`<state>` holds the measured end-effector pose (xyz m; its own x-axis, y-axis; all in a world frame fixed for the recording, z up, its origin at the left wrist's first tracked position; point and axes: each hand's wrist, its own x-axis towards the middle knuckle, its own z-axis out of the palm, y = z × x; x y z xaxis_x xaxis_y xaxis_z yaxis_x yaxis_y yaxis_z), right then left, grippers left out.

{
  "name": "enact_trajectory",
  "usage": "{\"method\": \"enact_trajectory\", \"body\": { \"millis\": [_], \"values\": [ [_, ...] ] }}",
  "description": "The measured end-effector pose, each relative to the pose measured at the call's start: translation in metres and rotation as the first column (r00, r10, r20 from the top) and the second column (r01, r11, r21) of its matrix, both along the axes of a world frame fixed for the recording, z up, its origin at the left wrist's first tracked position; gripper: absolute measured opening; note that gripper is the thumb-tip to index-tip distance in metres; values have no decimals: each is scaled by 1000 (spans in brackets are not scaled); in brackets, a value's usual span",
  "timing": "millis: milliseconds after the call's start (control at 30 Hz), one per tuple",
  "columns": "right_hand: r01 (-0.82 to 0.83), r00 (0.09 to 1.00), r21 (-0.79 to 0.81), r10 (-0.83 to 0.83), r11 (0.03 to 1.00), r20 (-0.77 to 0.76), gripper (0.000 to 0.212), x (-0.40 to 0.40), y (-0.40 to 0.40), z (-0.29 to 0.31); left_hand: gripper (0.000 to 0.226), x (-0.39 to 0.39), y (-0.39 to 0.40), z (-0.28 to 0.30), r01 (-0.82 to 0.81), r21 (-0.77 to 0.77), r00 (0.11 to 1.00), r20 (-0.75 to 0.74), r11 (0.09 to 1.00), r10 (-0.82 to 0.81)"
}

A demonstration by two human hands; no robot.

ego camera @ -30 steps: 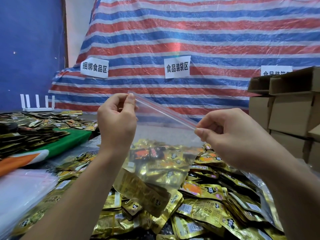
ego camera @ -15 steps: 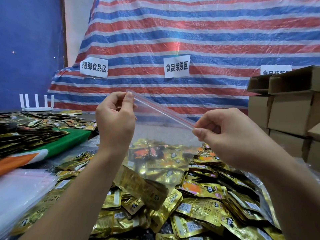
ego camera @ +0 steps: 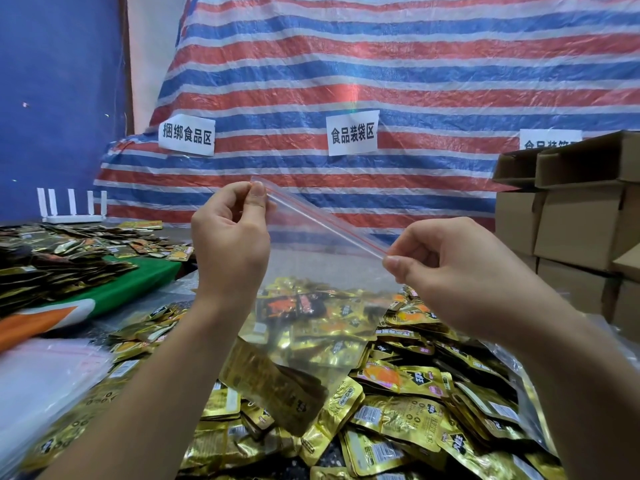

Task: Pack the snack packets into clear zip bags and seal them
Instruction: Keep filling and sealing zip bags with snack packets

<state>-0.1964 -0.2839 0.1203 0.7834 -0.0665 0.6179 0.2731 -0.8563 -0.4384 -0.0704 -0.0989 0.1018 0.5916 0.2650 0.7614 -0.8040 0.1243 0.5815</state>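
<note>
– Barely anything moved, both hands still up with that clear zip bag (ego camera: 322, 271)?
– yep, left hand (ego camera: 230, 244) and right hand (ego camera: 457, 268) pinch its top corners; gold snack packets (ego camera: 277, 386) inside, fingertips hidden, pile (ego camera: 415, 403) below

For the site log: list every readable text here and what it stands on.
"捆绑食品区": left paper sign on the striped tarp.
"食品装袋区": middle paper sign on the same tarp.
Right paper sign: cut off by the cardboard boxes, not fully readable.
Print on the gold snack packets: too small to read.
</note>
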Motion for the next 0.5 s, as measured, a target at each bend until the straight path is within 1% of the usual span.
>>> {"method": "enact_trajectory", "body": {
  "millis": [367, 500],
  "values": [
    [-1, 1000, -2, 1, 1000, -22, 14, -1, 1, 1, 22, 0, -1, -1, 8, 16, 1000, -16, 1000, -8],
    [-13, 1000, -4, 13, 1000, -19, 16, 1, 1, 0, 22, 0, -4, -1, -18, 28, 1000, -8, 999, 18]
  ]
}}
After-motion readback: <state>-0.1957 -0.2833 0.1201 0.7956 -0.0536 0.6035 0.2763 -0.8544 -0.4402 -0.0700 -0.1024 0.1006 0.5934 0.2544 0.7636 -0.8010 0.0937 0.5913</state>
